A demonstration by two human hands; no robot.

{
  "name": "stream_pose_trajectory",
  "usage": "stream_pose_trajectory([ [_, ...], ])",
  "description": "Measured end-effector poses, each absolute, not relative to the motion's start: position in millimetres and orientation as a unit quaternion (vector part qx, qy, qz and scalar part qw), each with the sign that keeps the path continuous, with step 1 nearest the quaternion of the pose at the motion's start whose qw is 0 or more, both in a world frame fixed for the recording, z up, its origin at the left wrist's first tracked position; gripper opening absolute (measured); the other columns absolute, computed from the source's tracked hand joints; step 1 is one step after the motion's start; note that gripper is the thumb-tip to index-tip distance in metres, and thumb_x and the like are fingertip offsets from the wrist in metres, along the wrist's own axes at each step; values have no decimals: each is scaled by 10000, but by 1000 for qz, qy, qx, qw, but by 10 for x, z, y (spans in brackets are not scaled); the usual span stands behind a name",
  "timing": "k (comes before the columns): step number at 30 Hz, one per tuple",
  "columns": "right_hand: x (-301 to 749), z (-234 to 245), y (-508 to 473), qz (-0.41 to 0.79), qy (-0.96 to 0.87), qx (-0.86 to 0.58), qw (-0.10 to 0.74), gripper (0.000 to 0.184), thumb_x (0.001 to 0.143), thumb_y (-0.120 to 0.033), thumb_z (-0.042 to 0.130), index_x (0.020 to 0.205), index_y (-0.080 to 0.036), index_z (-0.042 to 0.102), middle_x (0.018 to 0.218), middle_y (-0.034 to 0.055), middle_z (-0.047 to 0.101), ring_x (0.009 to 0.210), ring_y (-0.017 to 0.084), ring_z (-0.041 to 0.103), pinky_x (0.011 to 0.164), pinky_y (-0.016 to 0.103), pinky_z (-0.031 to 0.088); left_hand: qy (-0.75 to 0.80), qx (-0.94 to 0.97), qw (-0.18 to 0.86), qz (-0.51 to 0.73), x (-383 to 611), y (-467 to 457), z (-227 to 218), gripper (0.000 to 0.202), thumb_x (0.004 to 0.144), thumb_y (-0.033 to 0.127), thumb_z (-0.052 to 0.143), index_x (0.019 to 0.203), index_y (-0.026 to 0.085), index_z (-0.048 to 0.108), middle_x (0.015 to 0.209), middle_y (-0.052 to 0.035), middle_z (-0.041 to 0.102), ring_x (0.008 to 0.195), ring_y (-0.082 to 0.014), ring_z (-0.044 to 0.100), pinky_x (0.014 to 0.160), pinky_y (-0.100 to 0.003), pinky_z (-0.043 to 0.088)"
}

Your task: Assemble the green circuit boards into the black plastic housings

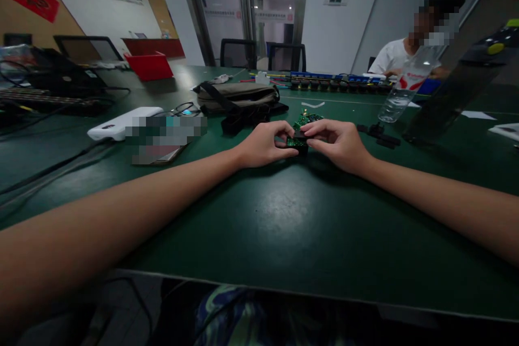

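Note:
A small green circuit board (298, 141) with black parts sits low over the table between both hands. My left hand (265, 143) grips its left side, thumb below and fingers curled over the top. From the right, my right hand (338, 143) pinches the black upper part with thumb and fingertips. Just behind the fingers lies another green board section (308, 118); whether the two are joined is hidden. To the right of my right hand lies a black plastic part (381, 135).
The green table (284, 243) holds a grey bag (239, 100), a white power bank (125, 123), a clear bottle (409, 84), a dark bottle (454, 86) and a row of black-and-blue modules (336, 84). Cables run along the left. A person (399, 57) sits across at the right.

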State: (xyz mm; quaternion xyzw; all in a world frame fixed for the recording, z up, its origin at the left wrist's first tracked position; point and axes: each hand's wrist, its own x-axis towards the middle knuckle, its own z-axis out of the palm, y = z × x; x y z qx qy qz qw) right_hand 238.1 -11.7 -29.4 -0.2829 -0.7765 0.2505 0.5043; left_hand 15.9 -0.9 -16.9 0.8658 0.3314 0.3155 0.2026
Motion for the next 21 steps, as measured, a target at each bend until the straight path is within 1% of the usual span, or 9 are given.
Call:
stream_pose_trajectory([
  [5, 2408, -270, -129, 225, -802, -279, 479, 93, 797, -220, 722, 882, -185, 737, 1072, 92, 754, 1071, 252, 697, 966, 451, 565, 335, 841, 261, 336, 155, -13, -175, 368, 710, 350, 793, 936, 162, 572, 911, -34, 619, 842, -170, 620, 727, -310, 565],
  [8, 2428, -234, -145, 209, -820, -280, 454, 108, 810, -196, 716, 916, -196, 740, 1104, 86, 755, 1064, 241, 708, 971, 440, 565, 323, 827, 302, 347, 154, -23, -160, 380, 704, 327, 795, 905, 182, 507, 953, -33, 615, 875, -167, 628, 729, -299, 579],
  [10, 2438, -208, -155, 194, -836, -271, 435, 143, 800, -181, 727, 941, -196, 743, 1125, 83, 755, 1054, 237, 715, 960, 422, 571, 329, 821, 309, 349, 156, -31, -148, 395, 704, 310, 799, 911, 186, 486, 968, -31, 615, 886, -161, 629, 745, -298, 589],
  [12, 2447, -182, -160, 176, -847, -271, 421, 163, 806, -165, 718, 961, -205, 747, 1147, 75, 753, 1069, 232, 714, 963, 404, 572, 334, 819, 313, 346, 157, -40, -137, 415, 698, 288, 806, 950, 191, 491, 969, -24, 621, 897, -163, 639, 765, -300, 597],
  [16, 2459, -137, -157, 163, -869, -279, 376, 206, 817, -155, 709, 1002, -237, 745, 1204, 52, 738, 1112, 226, 703, 973, 385, 572, 337, 808, 326, 356, 151, -75, -119, 407, 727, 249, 786, 1031, 204, 518, 1033, -28, 639, 945, -181, 677, 821, -320, 610],
  [18, 2460, -122, -153, 168, -873, -273, 369, 195, 823, -174, 718, 1010, -228, 738, 1218, 62, 732, 1111, 222, 705, 962, 367, 579, 346, 806, 336, 342, 144, -104, -109, 388, 749, 226, 767, 1059, 208, 535, 1038, -28, 660, 960, -188, 690, 842, -321, 609],
  [21, 2453, -106, -160, 173, -873, -275, 363, 168, 850, -176, 701, 1010, -218, 726, 1198, 75, 740, 1081, 212, 719, 917, 333, 599, 359, 805, 343, 324, 130, -153, -95, 362, 769, 228, 753, 1074, 218, 558, 1052, -33, 690, 960, -204, 709, 829, -319, 610],
])
